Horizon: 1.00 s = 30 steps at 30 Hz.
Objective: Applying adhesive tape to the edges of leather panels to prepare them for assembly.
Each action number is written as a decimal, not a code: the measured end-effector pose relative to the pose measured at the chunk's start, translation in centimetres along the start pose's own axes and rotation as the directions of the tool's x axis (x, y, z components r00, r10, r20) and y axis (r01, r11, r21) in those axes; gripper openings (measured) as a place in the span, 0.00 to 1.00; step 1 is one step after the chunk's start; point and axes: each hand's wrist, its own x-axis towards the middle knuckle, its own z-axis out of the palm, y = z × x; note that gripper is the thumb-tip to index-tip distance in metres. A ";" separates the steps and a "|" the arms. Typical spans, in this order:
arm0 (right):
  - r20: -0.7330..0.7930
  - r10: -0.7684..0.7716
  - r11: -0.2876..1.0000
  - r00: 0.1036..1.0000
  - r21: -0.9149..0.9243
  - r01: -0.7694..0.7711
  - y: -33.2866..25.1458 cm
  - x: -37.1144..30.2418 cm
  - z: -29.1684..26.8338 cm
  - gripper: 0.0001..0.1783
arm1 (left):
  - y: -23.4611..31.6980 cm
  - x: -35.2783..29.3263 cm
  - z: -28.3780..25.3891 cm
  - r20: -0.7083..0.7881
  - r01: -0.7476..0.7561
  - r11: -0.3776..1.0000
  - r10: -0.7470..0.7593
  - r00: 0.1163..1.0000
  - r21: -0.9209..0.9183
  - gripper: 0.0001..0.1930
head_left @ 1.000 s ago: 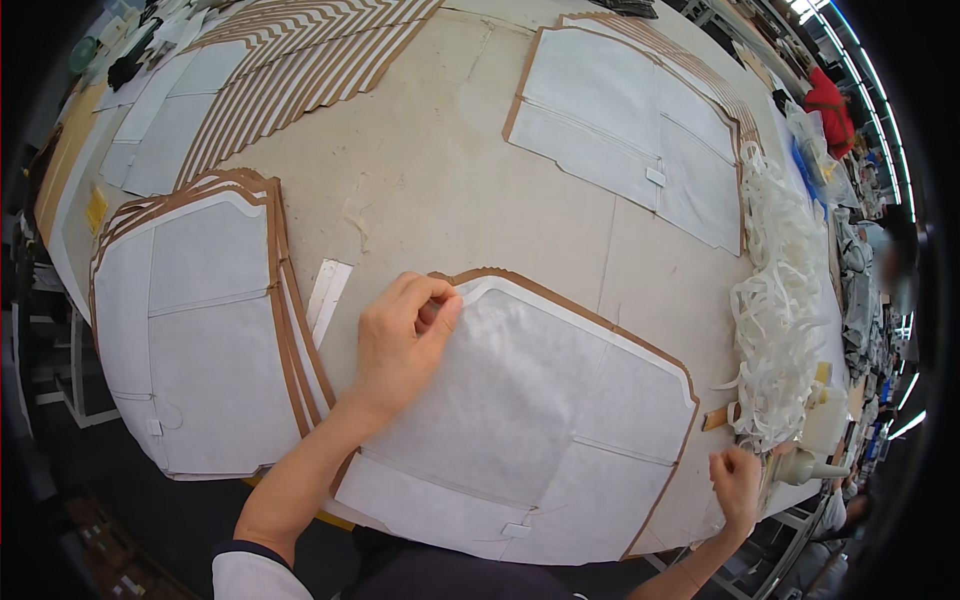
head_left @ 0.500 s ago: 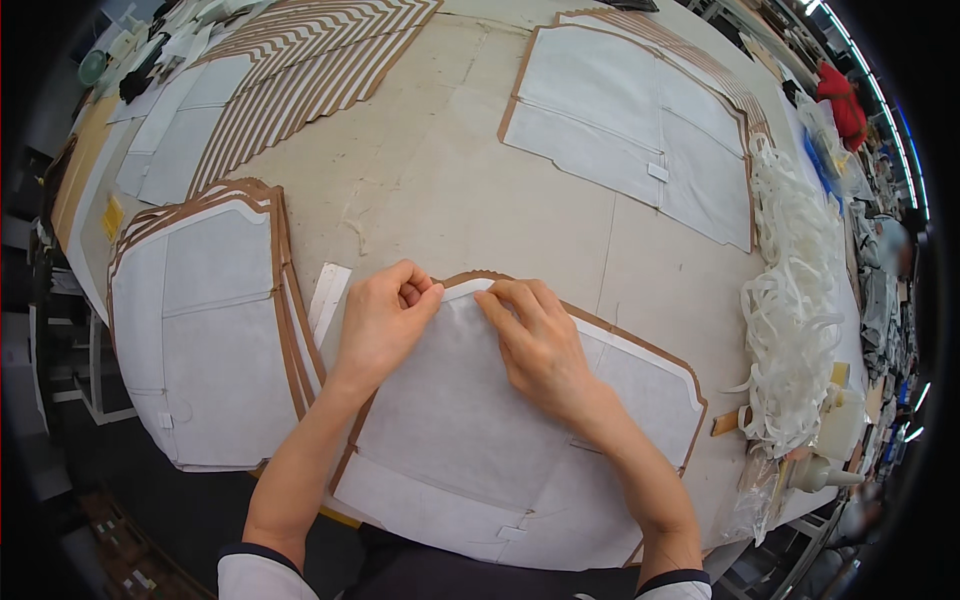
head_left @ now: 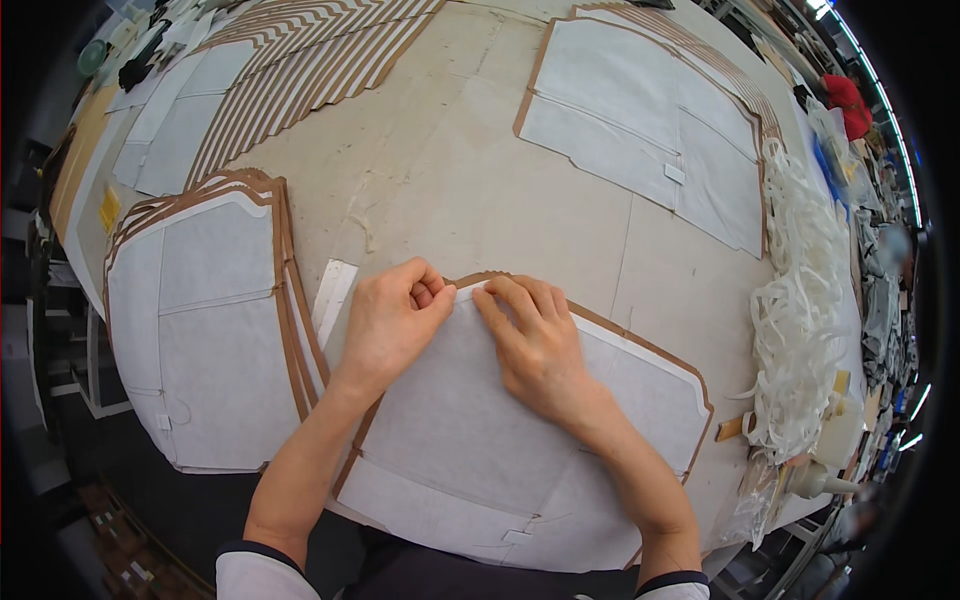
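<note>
A grey-white fabric panel with a brown border (head_left: 450, 420) lies flat on the table in front of me. Along its far edge runs a narrow white tape (head_left: 466, 294), which shows between my hands. My left hand (head_left: 395, 325) is closed, thumb and forefinger pinching the tape at the panel's upper left corner. Just to the right, my right hand (head_left: 540, 345) has its fingers curled, with thumb and fingertips together on the same tape. What lies under the fingertips is partly hidden. A small white label (head_left: 517, 537) sits near the panel's front edge.
At left is a stack of similar panels (head_left: 215, 350), with a fanned pile (head_left: 310, 90) beyond it. Another stack (head_left: 620, 90) lies far right. Tangled white tape (head_left: 800, 310) is heaped along the right side, near a pale bottle (head_left: 815, 480). A white strip (head_left: 333, 300) lies beside my left hand.
My left hand has shifted slightly right along the panel's far edge, closer to my right hand. The right hand stays almost in place. The whole view has shifted slightly.
</note>
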 end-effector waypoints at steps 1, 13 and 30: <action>-0.013 -0.032 0.999 0.999 0.003 0.032 -0.1 0.2 0.2 0.23 | 0.0 -0.1 -0.1 -0.001 0.001 1.000 -0.001 1.000 0.001 0.08; 0.017 -0.107 0.994 0.994 -0.028 0.107 -0.5 0.3 0.5 0.24 | -3.1 -4.0 0.1 -0.141 -0.500 0.728 0.621 0.771 0.468 0.16; 0.139 -0.083 0.949 0.987 -0.291 0.121 -2.6 0.1 -0.1 0.27 | -3.2 -4.2 1.2 -0.138 -0.490 0.698 0.637 0.759 0.522 0.20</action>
